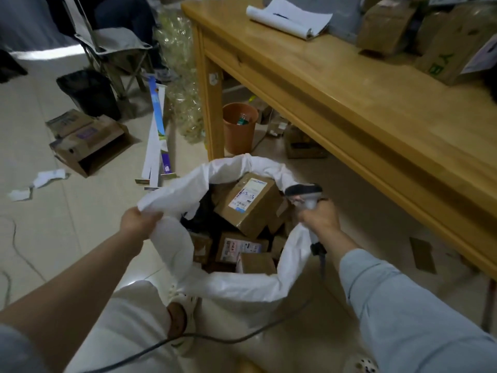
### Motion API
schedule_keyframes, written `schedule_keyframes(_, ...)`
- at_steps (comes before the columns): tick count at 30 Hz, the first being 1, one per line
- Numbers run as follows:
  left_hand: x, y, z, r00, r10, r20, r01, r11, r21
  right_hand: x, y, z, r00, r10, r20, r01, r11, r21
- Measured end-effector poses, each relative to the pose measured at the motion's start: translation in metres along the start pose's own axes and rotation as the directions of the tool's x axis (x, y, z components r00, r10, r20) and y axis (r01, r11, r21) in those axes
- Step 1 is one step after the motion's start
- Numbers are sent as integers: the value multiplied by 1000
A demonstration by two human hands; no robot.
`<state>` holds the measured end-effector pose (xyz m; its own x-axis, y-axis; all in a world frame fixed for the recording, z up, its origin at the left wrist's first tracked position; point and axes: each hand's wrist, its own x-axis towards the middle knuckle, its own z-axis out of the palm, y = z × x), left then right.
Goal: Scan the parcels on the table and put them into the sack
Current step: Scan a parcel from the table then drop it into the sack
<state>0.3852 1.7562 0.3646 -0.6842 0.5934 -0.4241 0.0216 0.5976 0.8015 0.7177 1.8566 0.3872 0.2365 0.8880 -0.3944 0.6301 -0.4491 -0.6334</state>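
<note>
Pinching the sack (236, 285) rim in our left hand (137, 224), scanner (305, 193) clamped in our right hand (321, 219); yank hard and that tilted top parcel (250, 204) might tumble out

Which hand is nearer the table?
Right. The right hand, holding the scanner, is beside the table; the left hand grips the sack on its far side.

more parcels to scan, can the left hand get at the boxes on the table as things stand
Probably not yet: the left hand grips the sack rim on the side away from the table, and the boxes sit along its far edge. Nothing on the tabletop blocks them.
</note>
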Motion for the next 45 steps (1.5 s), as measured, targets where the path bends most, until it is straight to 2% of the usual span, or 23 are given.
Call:
schedule_keyframes(2, 1, -9, -6, 990, -127, 64, 130, 990, -54, 0, 7, -4, 999, 47, 0, -47, 999, 2)
schedule_keyframes(5, -1, -26, -11, 967, -202, 155, 213, 975, -56, -10, 11, -10, 990, 111, 87, -120, 988, 100)
schedule_keyframes(8, -10, -41, -1, 967, -187, 174, 193, 981, -14, -22, 17, -7, 979, 121, 163, -146, 978, 149)
schedule_keyframes(10, -13, -38, 0, 978, -116, 171, 114, 993, 22, -24, 18, -6, 985, 111, 128, -121, 990, 76)
schedule_keyframes(12, -11, -24, -14, 992, -7, 122, -2, 997, 76, -18, 13, -16, 997, 56, 48, -55, 998, -20)
schedule_keyframes(14, 1, -11, -36, 994, 111, -15, -106, 974, 202, -9, 2, -31, 998, -32, -46, 29, 997, -76)
schedule_keyframes(16, 14, -6, -56, 969, 192, -154, -117, 909, 401, -3, -2, -41, 985, -97, -142, 70, 981, -181)
schedule_keyframes(19, 17, -11, -57, 977, 126, -173, -41, 905, 424, -7, 6, -40, 990, -81, -117, 45, 959, -281)
schedule_keyframes(21, 9, -19, -46, 987, 80, -141, -27, 940, 341, -15, 13, -36, 997, -21, -68, 6, 976, -217)
schedule_keyframes(24, -6, -21, -34, 989, 88, -123, -51, 960, 275, -28, 18, -36, 999, 46, -5, -46, 995, -83)
schedule_keyframes(27, -16, -19, -34, 991, 48, -125, -3, 940, 342, -42, 17, -41, 995, 84, 46, -86, 995, 44)
schedule_keyframes(32, -50, -13, -34, 1000, 23, 5, -23, 911, 411, -69, 16, -57, 998, 26, 63, -40, 973, 227)
schedule_keyframes(36, -87, 5, -32, 992, 107, 69, -126, 891, 436, -96, 18, -79, 977, 11, 212, -109, 884, 455)
schedule_keyframes(41, -153, 58, -20, 940, 280, 194, -336, 855, 395, -131, 25, -124, 953, -38, 300, -132, 840, 526)
schedule_keyframes(45, -201, 110, 5, 889, 382, 253, -453, 816, 360, -152, 26, -172, 931, -123, 343, -135, 758, 639)
